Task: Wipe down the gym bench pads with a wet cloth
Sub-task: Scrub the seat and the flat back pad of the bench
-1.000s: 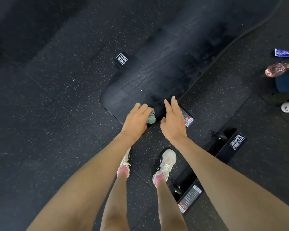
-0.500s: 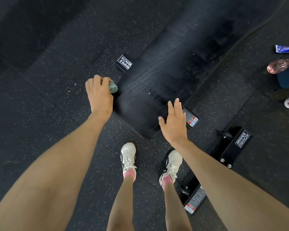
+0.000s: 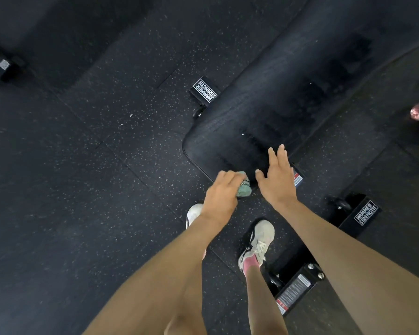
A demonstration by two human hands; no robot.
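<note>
"HAMMER STRENGTH" stands in white capitals on the black frame foot [image 3: 203, 91] at twelve o'clock, and again on the second foot [image 3: 365, 213] at four o'clock. The red-and-white stickers [image 3: 297, 179] carry print too small to read.

A black bench pad [image 3: 264, 97] runs diagonally above the speckled rubber floor [image 3: 107, 153]; a teal cloth [image 3: 244, 189] sits at its near edge under the left hand [image 3: 221, 194]; labelled bench feet [image 3: 203, 90] and pale trainers [image 3: 258, 243] stand on the floor.
</note>
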